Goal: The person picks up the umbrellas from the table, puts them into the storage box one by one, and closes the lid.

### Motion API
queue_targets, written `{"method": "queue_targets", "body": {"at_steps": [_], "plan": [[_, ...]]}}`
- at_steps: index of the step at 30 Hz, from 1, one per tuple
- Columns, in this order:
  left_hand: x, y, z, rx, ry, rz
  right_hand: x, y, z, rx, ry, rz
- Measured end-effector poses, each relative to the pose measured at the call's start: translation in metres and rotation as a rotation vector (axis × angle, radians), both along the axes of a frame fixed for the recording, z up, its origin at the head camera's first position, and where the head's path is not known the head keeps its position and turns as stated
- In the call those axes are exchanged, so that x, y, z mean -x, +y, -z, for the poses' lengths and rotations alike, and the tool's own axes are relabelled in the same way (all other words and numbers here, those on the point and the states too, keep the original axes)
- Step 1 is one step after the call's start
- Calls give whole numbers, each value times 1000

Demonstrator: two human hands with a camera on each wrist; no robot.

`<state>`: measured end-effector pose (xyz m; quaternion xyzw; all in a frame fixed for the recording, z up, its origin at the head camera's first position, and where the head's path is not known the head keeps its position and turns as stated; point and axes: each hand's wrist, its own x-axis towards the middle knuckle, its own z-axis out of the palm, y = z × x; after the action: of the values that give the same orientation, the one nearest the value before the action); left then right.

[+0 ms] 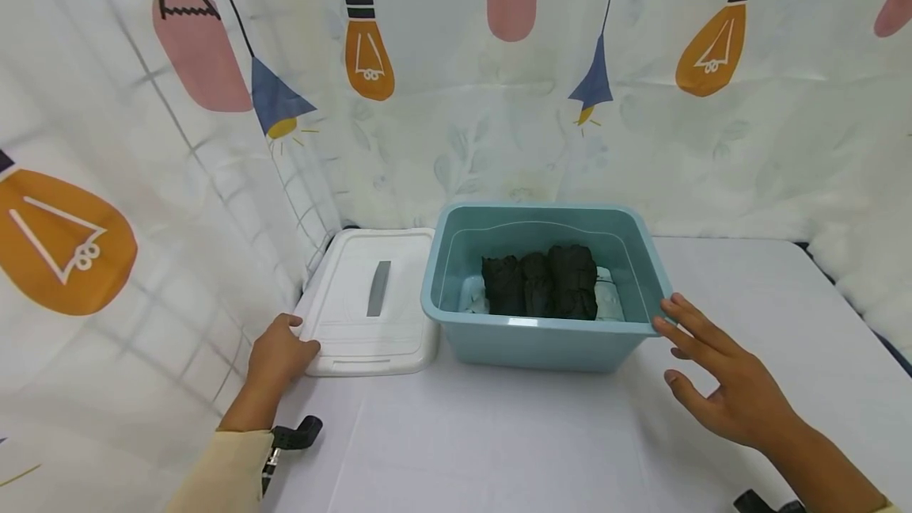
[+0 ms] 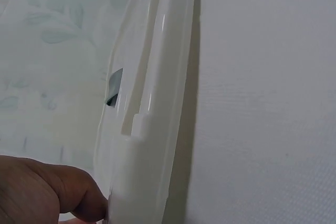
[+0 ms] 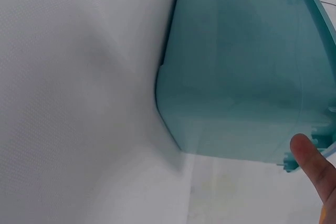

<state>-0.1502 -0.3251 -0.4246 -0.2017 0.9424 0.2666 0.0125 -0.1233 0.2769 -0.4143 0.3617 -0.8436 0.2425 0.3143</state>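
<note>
Touching white lid (image 1: 409, 315) near its front left corner: left hand (image 1: 274, 359), fingers partly hidden, cannot tell if pinching. Lid lies on white table (image 1: 499, 450), grey strip (image 1: 378, 289) on top, just left of blue-green bin (image 1: 530, 347). Right hand (image 1: 734, 390) grips nothing, fingers extended, tips at bin's front right rim corner. Dark bundles (image 1: 537, 283) side by side inside bin.

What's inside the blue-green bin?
Three dark bundles sit side by side in the bin, with pale blue material showing on both sides; whatever lies beneath the bundles is covered.
</note>
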Motion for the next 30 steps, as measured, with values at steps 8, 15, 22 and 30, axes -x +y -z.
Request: {"method": "queue_targets", "body": {"at_steps": [8, 15, 22, 30], "plan": [[3, -9, 4, -264, -46, -42, 0, -1, -1, 14, 2, -15], [0, -15, 7, -573, -48, -62, 0, -2, -1, 22, 3, -23], [-4, -20, 10, -806, -59, -34, 0, -2, -1, 26, 3, -24], [-6, -22, 15, -1102, -40, -68, 1, -2, -2, 37, 8, -35]]}}
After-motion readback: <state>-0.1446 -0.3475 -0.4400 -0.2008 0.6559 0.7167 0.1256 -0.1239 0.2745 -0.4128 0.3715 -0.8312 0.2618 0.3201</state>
